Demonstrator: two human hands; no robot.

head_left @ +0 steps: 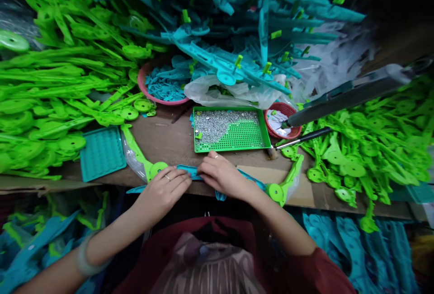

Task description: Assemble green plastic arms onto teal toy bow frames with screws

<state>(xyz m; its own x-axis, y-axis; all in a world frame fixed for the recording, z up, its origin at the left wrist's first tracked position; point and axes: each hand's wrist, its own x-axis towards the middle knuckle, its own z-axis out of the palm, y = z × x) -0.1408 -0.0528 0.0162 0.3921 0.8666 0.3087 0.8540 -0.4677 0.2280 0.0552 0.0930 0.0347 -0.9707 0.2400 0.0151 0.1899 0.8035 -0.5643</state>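
A long blue plastic piece (pixel 192 171) lies across the table's front edge. Green plastic arms with round discs flank it, one green arm (pixel 138 153) on the left and another green arm (pixel 290 177) on the right. My left hand (pixel 166 189) rests over the left part of the blue piece, its fingers together and bent around it. Close beside it, my right hand (pixel 222 174) grips the middle from above with curled fingers. Both hands hide much of the piece. Whether anything small sits between the fingertips cannot be made out.
Beyond the hands stands a green tray (pixel 233 149) of small metal screws. A red basket (pixel 295 132) holds white pieces; a screwdriver (pixel 305 137) lies nearby. A dark tool (pixel 346 93) hangs at right. Green parts (pixel 50 91) and blue parts (pixel 210 57) are heaped around a pink bowl (pixel 144 87).
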